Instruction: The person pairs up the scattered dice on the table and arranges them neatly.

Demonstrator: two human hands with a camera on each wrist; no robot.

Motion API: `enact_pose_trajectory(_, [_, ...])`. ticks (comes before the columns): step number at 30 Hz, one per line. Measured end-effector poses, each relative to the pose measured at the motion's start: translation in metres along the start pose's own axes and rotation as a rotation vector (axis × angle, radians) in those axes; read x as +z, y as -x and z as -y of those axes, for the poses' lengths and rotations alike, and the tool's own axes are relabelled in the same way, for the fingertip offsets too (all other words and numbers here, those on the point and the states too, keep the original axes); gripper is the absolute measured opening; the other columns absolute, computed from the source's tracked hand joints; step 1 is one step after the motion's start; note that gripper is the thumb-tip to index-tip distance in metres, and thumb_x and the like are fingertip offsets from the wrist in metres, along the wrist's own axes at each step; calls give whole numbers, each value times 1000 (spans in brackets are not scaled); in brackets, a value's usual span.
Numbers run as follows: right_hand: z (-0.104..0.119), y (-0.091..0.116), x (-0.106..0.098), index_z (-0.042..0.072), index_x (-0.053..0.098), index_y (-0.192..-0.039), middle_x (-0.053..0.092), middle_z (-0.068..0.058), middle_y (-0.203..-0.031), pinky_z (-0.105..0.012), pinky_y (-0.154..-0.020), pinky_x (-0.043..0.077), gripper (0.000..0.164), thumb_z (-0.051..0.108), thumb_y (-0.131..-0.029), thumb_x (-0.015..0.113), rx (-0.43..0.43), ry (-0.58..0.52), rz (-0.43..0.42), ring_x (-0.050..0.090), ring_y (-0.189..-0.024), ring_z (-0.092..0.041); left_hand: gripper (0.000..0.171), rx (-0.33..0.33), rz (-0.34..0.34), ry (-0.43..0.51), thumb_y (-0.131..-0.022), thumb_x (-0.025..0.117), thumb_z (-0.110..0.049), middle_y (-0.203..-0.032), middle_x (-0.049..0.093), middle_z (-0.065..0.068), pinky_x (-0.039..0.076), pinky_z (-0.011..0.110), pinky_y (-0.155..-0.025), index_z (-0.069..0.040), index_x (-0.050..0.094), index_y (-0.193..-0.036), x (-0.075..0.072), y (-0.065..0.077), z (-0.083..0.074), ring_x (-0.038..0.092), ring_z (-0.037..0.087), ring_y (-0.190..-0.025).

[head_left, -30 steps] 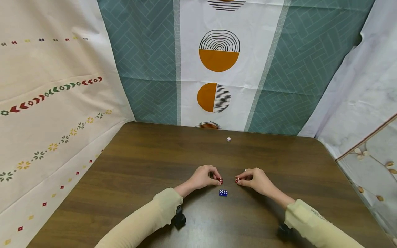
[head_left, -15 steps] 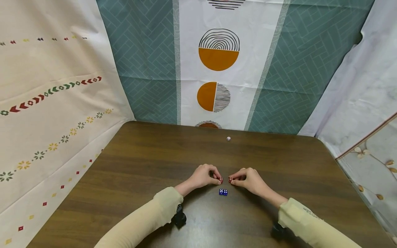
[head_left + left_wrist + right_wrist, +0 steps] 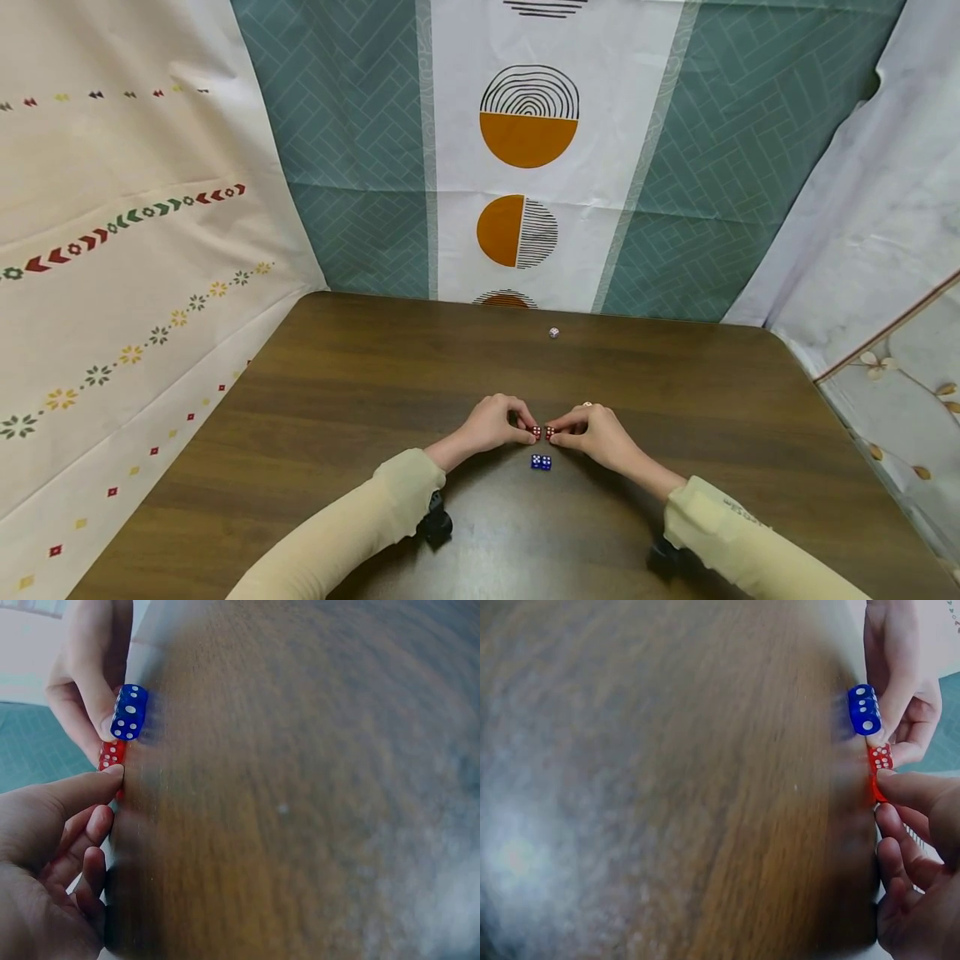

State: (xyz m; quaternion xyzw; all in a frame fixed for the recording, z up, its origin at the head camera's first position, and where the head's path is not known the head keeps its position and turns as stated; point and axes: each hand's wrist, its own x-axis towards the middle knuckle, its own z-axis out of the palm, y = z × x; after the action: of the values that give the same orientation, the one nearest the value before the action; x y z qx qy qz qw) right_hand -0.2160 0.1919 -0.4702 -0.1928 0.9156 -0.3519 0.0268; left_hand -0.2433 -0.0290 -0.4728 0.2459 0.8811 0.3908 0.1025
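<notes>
In the head view my left hand pinches a red die between thumb and fingers. Facing it, my right hand pinches another red die. A narrow gap shows between these two dice, both low at the table. Closer to me, two blue dice sit side by side, touching. In the left wrist view, the blue dice overlap the right thumb's tip, and red shows beside the left thumb. Fingertips partly cover both red dice.
A white die lies near the far edge of the brown wooden table. Something small and white shows just behind the right hand, mostly hidden. Patterned cloths hang around the table's back and sides.
My right hand has moved left with its red die, closing most of the gap to the other red die. The left hand and the blue dice have stayed nearly still.
</notes>
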Motion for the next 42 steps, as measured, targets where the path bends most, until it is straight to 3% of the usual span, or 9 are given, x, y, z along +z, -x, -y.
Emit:
enact_pose_trajectory(26, [2,0,7,26,81,-99,67,11,-76,-24,-62,36,16,26,-82,80,-10,-7,-39,43,-68,-9,10,-13,-7,-12,-79,84,-21,-80,68,-3,40,20,-67,-17,77,-86,1,-1,2,52,5,-72])
enact_pose_trajectory(35, [3,1,6,26,80,-100,66,11,-76,-24,-62,37,17,26,-83,79,1,-7,-27,44,-69,-10,9,41,-26,-12,-80,83,-19,-76,66,-7,40,20,-65,-16,77,-85,0,2,1,51,2,-69])
enact_pose_trajectory(42, [2,1,6,27,80,-100,66,11,-76,-24,-63,37,17,27,-83,79,-2,-8,-25,44,-69,-10,10,-3,-15,-8,-79,84,-20,-80,69,-2,39,22,-67,-16,77,-86,1,1,0,52,6,-71])
